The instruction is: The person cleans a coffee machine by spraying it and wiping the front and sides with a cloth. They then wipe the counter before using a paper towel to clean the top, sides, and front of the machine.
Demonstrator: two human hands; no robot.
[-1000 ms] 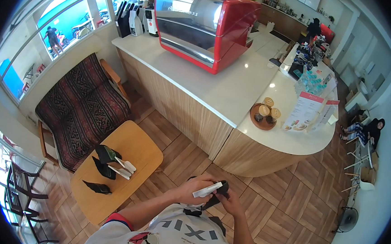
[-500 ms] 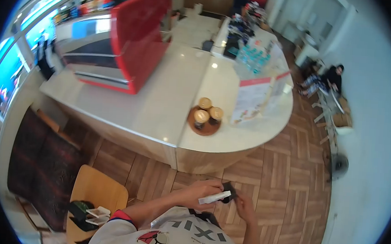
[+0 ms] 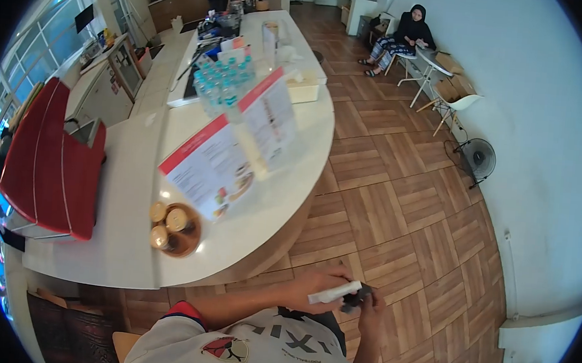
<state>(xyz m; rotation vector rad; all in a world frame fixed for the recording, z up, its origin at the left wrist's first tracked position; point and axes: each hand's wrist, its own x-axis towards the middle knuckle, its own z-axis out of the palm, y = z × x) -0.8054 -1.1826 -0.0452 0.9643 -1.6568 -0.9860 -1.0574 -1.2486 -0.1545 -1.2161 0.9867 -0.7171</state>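
Head-worn view, looking down. At far left, a red coffee machine standing on a long white surface with a rounded end. Just right of the machine, near the front edge, a round wooden tray bearing three lidded jars. Behind the tray, two upright menu cards, one after the other, then a cluster of water bottles farther back. Low in the middle, just off the rounded end of the surface and above the wood-block floor, the left hand, fingers closed, pinching a white strip held roughly level and reaching rightward past the fingertips. Touching the strip's right end, a small dark item, too small to make out, gripped in the curled fingers of the right hand, directly right of the left hand. Both hands close in front of a white printed shirt. Farther right, a standing fan by the white wall. At top right, a white chair and a seated person beside a small table.
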